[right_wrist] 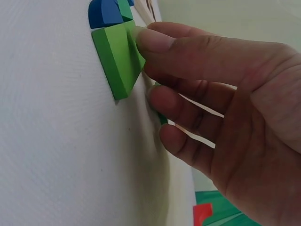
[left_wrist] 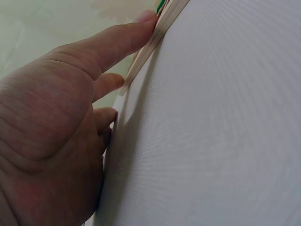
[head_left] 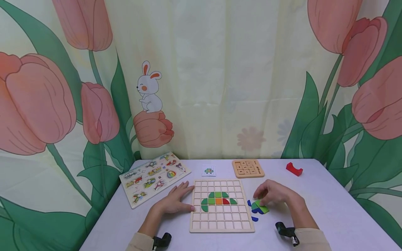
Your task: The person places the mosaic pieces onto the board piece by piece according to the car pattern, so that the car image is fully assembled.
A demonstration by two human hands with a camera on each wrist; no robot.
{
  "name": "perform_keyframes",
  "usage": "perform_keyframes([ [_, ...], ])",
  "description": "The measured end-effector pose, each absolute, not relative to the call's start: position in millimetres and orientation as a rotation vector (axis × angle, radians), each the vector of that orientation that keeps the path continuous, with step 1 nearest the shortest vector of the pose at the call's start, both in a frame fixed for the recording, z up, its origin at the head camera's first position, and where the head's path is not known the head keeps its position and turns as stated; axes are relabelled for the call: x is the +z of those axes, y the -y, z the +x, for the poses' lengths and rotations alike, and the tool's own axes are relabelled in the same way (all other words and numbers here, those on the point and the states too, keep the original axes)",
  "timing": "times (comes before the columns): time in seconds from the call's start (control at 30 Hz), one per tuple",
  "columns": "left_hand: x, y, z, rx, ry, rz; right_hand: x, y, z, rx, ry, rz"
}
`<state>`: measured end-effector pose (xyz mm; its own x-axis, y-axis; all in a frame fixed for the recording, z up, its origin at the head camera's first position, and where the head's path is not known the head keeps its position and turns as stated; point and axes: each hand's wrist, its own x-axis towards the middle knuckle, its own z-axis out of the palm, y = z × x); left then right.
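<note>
A pale wooden grid board (head_left: pixel 222 221) lies in front of me, with green, orange and red pieces (head_left: pixel 218 201) forming a shape in its cells. My left hand (head_left: pixel 176 200) rests at the board's left edge, and its thumb touches the frame (left_wrist: pixel 157 40). To the right of the board, my right hand (head_left: pixel 274 193) is over a small pile of green and blue pieces. In the right wrist view its thumb tip meets a light green block (right_wrist: pixel 117 59), fingers loosely bent behind; I cannot tell whether they pinch it. A blue piece (right_wrist: pixel 104 14) lies beside that block.
A picture puzzle board (head_left: pixel 154 179) lies at the back left. Behind the grid board are a small pattern card (head_left: pixel 208 170) and a wooden number tray (head_left: pixel 248 168). A red curved piece (head_left: pixel 294 169) sits at the back right. One blue piece (head_left: pixel 254 219) lies beside the grid board.
</note>
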<state>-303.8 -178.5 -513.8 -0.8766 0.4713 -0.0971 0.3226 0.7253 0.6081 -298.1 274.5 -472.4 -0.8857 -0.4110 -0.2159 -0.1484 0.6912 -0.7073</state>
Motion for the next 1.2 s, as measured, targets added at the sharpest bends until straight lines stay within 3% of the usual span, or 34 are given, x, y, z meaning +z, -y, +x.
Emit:
perform_keyframes([
  [1.2,-513.7,178.4,-304.1,0.886,-2.681,0.635,-470.6,-257.2,-296.6,-0.922,-2.633,-0.345],
])
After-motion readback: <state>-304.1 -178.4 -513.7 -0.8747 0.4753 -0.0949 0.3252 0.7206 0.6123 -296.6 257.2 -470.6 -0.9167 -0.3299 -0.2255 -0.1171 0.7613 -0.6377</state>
